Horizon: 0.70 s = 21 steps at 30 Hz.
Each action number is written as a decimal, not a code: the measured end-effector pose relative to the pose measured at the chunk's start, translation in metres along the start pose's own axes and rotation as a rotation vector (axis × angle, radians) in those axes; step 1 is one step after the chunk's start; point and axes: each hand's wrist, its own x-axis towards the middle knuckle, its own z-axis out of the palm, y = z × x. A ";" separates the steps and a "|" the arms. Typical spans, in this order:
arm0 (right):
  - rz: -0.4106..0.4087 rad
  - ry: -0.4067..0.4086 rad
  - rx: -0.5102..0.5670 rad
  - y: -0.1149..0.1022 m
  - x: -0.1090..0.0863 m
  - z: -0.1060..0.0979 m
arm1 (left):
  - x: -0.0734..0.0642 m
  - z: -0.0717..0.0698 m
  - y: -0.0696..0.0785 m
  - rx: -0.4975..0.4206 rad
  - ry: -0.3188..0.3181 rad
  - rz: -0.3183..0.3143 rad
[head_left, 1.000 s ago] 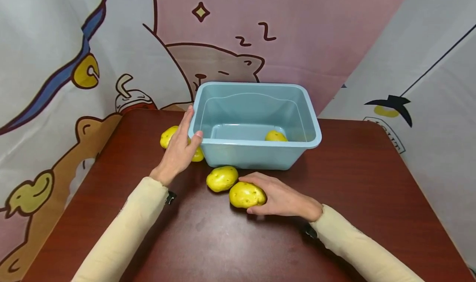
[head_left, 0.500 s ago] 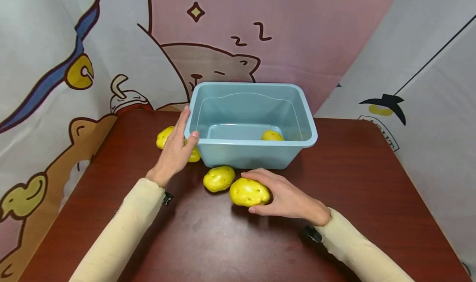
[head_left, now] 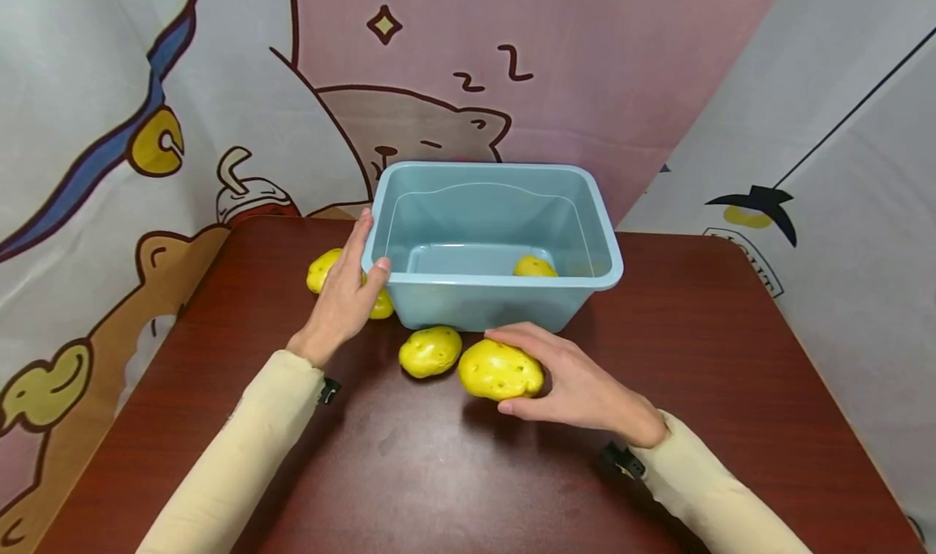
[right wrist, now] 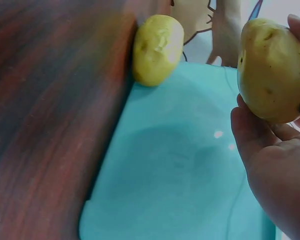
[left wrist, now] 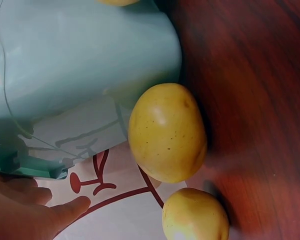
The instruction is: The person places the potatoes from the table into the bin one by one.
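In the head view, my right hand (head_left: 585,387) grips a yellow potato (head_left: 500,370) between thumb and fingers; a shadow lies on the table beneath it. The right wrist view shows this potato (right wrist: 272,70) against the palm side of the fingers. My left hand (head_left: 338,302) rests against the left end of a light blue plastic bin (head_left: 490,304), fingers extended along its rim and thumb at the front corner. Inside the bin lies one potato (head_left: 535,267). Another potato (head_left: 430,352) sits just in front of the bin, left of the held one.
Two more potatoes lie left of the bin, partly behind my left hand; the left wrist view shows the larger-looking potato (left wrist: 167,132) beside the bin wall and the other potato (left wrist: 195,215). The brown wooden table (head_left: 702,335) ends at a printed cloth (head_left: 585,67) behind the bin.
My right hand has raised the potato slightly and moved it to the right, apart from the neighbouring potato. The left hand stays at the bin; the head view has shifted slightly.
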 end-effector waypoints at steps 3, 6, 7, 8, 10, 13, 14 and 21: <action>-0.006 0.014 0.006 -0.003 0.000 -0.005 | 0.000 0.000 -0.001 0.006 0.002 0.001; -0.014 0.029 0.021 -0.005 0.000 -0.009 | 0.000 0.001 -0.001 0.008 0.003 0.003; -0.020 0.037 0.025 -0.006 0.000 -0.010 | 0.000 0.001 -0.001 0.008 0.002 0.002; -0.022 0.043 0.031 -0.007 0.000 -0.012 | 0.000 0.001 -0.001 0.008 0.002 0.002; -0.022 0.058 0.042 -0.009 0.000 -0.014 | 0.000 0.001 -0.001 0.008 0.001 0.001; -0.021 0.084 0.046 -0.013 0.000 -0.018 | 0.000 0.001 0.000 0.009 0.000 -0.001; -0.016 0.091 0.047 -0.014 0.000 -0.019 | -0.001 0.001 0.000 0.008 0.001 -0.001; -0.005 0.147 0.046 -0.018 -0.001 -0.026 | -0.001 0.001 -0.001 0.014 0.002 0.003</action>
